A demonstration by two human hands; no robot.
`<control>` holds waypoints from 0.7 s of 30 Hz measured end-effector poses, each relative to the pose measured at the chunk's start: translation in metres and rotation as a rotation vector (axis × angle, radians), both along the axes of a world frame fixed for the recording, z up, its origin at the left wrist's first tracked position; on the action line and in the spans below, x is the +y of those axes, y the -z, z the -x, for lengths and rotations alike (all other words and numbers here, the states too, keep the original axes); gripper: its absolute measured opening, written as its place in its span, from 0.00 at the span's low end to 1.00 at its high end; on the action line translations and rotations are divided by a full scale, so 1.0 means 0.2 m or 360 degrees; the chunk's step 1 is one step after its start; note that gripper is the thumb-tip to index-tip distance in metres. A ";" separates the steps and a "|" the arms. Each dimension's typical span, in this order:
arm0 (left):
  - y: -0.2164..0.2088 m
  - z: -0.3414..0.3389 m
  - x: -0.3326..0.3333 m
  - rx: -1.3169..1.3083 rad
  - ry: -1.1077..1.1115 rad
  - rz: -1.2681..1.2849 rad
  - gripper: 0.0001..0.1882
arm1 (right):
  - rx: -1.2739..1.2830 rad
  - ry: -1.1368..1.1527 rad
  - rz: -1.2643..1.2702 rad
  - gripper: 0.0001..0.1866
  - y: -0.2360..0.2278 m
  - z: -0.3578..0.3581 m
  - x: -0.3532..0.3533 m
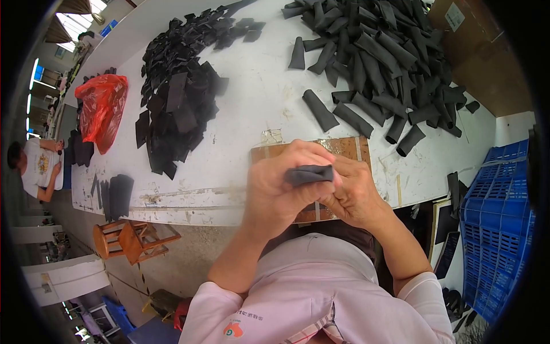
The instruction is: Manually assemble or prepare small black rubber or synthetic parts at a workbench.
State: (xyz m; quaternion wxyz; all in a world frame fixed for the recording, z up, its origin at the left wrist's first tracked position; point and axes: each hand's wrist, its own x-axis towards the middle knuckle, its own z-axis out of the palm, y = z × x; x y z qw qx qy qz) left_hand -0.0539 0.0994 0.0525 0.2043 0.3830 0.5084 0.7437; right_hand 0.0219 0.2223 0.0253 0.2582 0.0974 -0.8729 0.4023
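Observation:
Both my hands meet in front of my body above the table's near edge. Between them is a black foam-like piece (pixel 309 174), its folded end facing up. My left hand (pixel 270 188) is closed around this piece. The fingers of my right hand (pixel 356 186) are pressed against its other side, partly hidden behind the left thumb. Beneath the hands lies a brown board (pixel 348 149) with strips of clear tape. Beyond it to the right, a big heap of black rolled tubes (pixel 378 57) covers the table, with several loose ones closest to my right hand.
Flat black pieces (pixel 183 97) lie heaped at the left on the white table (pixel 252 86), with a red plastic bag (pixel 106 109) farther left. A cardboard box (pixel 487 63) and blue crates (pixel 495 223) stand right. Wooden stools (pixel 134 238) and another person (pixel 43 169) are left.

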 end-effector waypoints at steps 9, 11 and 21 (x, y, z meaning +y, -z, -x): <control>0.02 -0.06 -0.01 0.0222 -0.0155 0.0553 0.11 | -0.0338 0.0017 0.0130 0.08 0.16 0.00 -0.01; 0.04 -0.10 -0.03 -0.0079 -0.0320 0.0113 0.11 | -0.0333 0.0004 0.0115 0.08 0.11 0.00 -0.01; 0.09 -0.06 -0.09 -0.0470 -0.0443 -0.0322 0.07 | -0.0350 0.0021 -0.0203 0.12 0.06 0.03 -0.03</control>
